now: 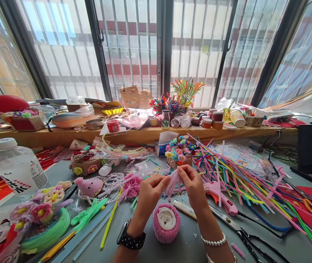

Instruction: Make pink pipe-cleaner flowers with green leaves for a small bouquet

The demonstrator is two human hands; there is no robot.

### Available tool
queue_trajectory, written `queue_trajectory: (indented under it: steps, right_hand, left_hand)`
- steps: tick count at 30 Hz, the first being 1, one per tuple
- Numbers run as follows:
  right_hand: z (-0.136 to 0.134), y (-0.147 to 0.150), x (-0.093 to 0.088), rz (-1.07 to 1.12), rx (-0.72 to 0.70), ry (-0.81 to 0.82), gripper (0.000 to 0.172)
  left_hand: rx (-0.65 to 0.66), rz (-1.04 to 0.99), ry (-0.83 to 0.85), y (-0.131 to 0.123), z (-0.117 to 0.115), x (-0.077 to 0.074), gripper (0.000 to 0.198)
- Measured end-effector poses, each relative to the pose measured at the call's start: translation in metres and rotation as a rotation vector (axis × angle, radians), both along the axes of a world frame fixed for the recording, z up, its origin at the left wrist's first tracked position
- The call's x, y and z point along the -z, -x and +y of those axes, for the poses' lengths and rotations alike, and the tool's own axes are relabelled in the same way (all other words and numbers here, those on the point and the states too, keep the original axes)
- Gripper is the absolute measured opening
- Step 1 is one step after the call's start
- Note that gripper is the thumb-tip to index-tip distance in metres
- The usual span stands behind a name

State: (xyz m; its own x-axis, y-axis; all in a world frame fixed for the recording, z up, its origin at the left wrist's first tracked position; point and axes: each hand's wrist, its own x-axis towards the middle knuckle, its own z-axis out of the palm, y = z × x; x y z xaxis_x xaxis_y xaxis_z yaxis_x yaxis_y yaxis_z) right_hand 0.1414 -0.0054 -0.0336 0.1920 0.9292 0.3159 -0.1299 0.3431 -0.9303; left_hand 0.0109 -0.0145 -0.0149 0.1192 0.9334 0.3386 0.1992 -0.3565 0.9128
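Between my hands is a pale pink tassel-like bundle of pipe cleaners, its strands hanging down. My left hand pinches its left side, and a pale pink stem runs out leftward past those fingers. My right hand grips the top of the bundle with thumb and fingers pressed together. Below my hands stands a round pink fuzzy pot with a white paper roll inside. Left of my left hand lies a darker pink pipe-cleaner bunch. A pink glue gun rests right of my right hand.
Black-handled scissors lie at right, beside a big spread of coloured pipe cleaners. At left are clear glue sticks, a green fuzzy flower pot and a water bottle. A cluttered windowsill runs behind.
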Motion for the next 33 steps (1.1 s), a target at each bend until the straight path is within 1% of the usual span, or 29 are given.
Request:
queue_trajectory:
  steps: [1, 3, 8, 10, 12, 15, 18, 23, 27, 33]
  right_hand:
    - [0.000, 0.000, 0.000, -0.044, 0.033, -0.025, 0.023]
    - [0.000, -0.002, -0.001, -0.139, 0.054, -0.050, 0.023]
    - [-0.004, -0.008, -0.009, -0.397, -0.014, -0.082, 0.022]
    - [-0.006, -0.007, -0.010, -0.442, -0.051, -0.092, 0.023]
    - [-0.007, -0.005, -0.010, -0.426, -0.059, -0.091, 0.024]
    - [-0.007, -0.002, -0.007, -0.339, -0.068, -0.061, 0.025]
    - [-0.006, 0.000, -0.004, -0.291, -0.072, -0.030, 0.026]
    - [-0.006, 0.001, -0.002, -0.365, -0.012, -0.066, 0.025]
    - [-0.006, 0.002, -0.001, -0.391, -0.004, -0.081, 0.025]
    - [-0.005, 0.003, -0.002, -0.424, 0.039, -0.124, 0.021]
  left_hand:
    - [0.001, 0.010, -0.018, 0.000, 0.000, 0.000, 0.021]
    - [0.022, 0.035, -0.044, 0.001, 0.000, 0.000, 0.020]
    - [0.101, 0.034, -0.072, 0.005, 0.002, -0.003, 0.018]
    - [0.122, 0.055, -0.081, 0.005, 0.001, -0.002, 0.020]
    - [0.131, 0.102, -0.079, 0.004, 0.001, 0.000, 0.022]
    - [0.165, 0.158, -0.039, 0.003, 0.001, 0.003, 0.024]
    - [0.227, 0.140, 0.018, 0.003, 0.002, 0.003, 0.030]
    - [0.287, 0.117, 0.093, 0.004, 0.004, 0.003, 0.029]
    - [0.328, 0.075, 0.120, 0.006, 0.004, 0.003, 0.028]
    - [0.317, 0.091, 0.109, 0.007, 0.002, 0.003, 0.025]
